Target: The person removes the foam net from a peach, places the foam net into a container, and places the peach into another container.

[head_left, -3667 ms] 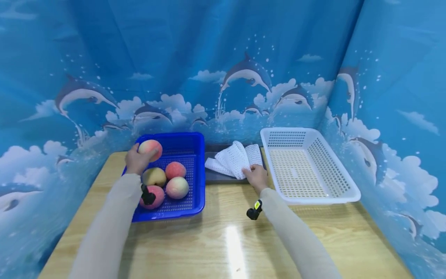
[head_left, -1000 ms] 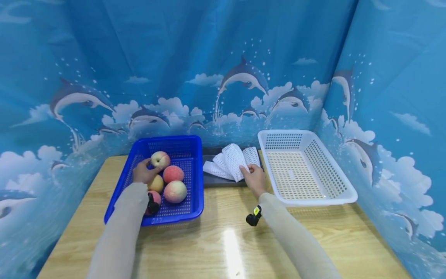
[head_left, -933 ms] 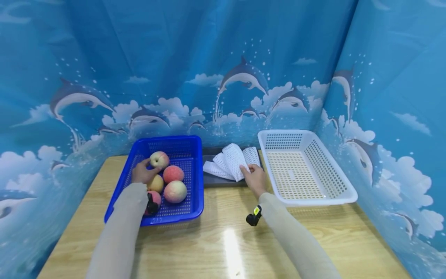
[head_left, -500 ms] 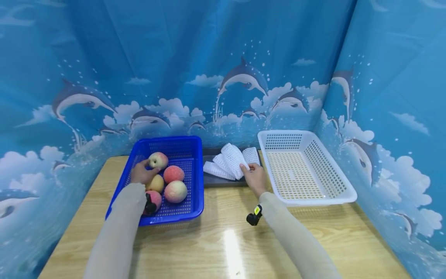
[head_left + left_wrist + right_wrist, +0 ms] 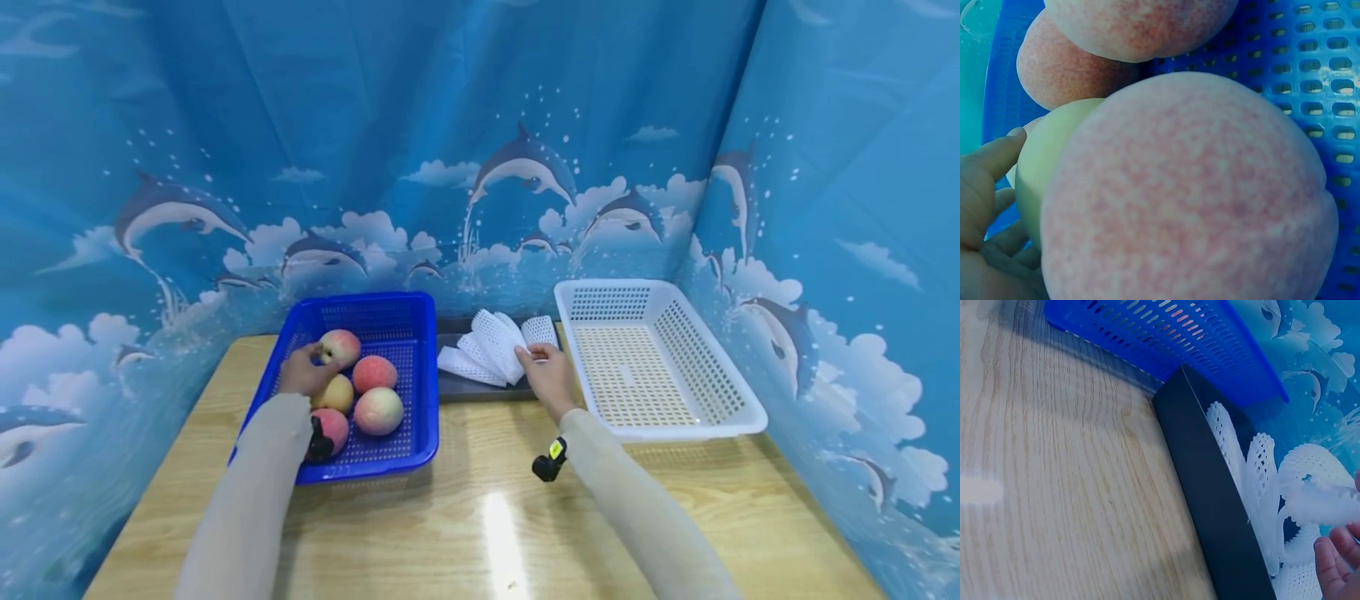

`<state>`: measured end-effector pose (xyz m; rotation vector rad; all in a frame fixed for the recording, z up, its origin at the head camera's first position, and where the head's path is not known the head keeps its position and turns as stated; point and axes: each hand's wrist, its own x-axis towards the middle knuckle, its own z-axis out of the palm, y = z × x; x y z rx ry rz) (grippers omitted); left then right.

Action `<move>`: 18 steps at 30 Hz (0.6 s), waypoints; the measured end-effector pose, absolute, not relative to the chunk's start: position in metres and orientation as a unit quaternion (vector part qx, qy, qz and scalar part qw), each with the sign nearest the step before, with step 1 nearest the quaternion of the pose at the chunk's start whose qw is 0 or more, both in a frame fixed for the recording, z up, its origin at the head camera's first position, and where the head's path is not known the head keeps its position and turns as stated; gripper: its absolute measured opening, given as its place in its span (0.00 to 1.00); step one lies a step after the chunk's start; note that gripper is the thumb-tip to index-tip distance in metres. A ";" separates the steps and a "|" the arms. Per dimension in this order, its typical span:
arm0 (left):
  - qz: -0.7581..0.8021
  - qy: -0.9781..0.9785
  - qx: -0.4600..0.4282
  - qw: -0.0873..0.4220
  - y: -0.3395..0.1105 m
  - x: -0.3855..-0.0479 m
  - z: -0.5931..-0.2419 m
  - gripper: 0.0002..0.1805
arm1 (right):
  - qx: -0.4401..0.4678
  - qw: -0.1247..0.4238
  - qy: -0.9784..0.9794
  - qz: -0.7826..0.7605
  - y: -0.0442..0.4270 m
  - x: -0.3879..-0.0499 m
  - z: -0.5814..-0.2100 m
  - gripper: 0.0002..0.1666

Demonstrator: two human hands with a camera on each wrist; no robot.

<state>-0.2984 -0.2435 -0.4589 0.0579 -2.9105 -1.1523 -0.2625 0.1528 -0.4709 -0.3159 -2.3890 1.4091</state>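
Observation:
Inside the blue basket (image 5: 433, 383), my left hand (image 5: 302, 372) grips a pink-and-cream peach (image 5: 343, 346), its stem hollow facing the fingers. A yellow peach (image 5: 337, 393) and several pink ones, among them a red-pink peach (image 5: 374, 374) and a pale peach (image 5: 378, 412), lie close by. In the left wrist view, a large pink peach (image 5: 1191, 200) hides much of the grip. My right hand (image 5: 550, 379) pinches the edge of a white foam fruit net (image 5: 510, 340). More white foam nets (image 5: 1260, 469) sit in the dark tray (image 5: 1210, 500).
To the right stands a white perforated basket (image 5: 697, 432). The dark tray lies between both baskets at the back of the wooden table (image 5: 420, 533). A blue dolphin-print curtain (image 5: 450, 167) rises behind and along the sides.
My left hand has lowered the peach into the basket from higher up, then turned it and shifted slightly left. My right fingers have spread the foam net a little, separating its layers.

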 end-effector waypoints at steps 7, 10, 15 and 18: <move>-0.363 -0.932 0.015 0.002 -0.248 -0.299 -0.460 0.38 | -0.103 0.171 -0.844 0.497 0.151 -0.264 -0.467 0.21; -0.364 -0.931 0.016 -0.004 -0.248 -0.298 -0.458 0.38 | -0.100 0.165 -0.847 0.495 0.150 -0.265 -0.464 0.21; -0.359 -0.933 0.011 -0.017 -0.245 -0.296 -0.450 0.38 | -0.087 0.171 -0.852 0.488 0.153 -0.264 -0.456 0.20; -0.346 -0.938 -0.011 -0.018 -0.245 -0.295 -0.443 0.38 | -0.064 0.172 -0.854 0.487 0.157 -0.264 -0.447 0.18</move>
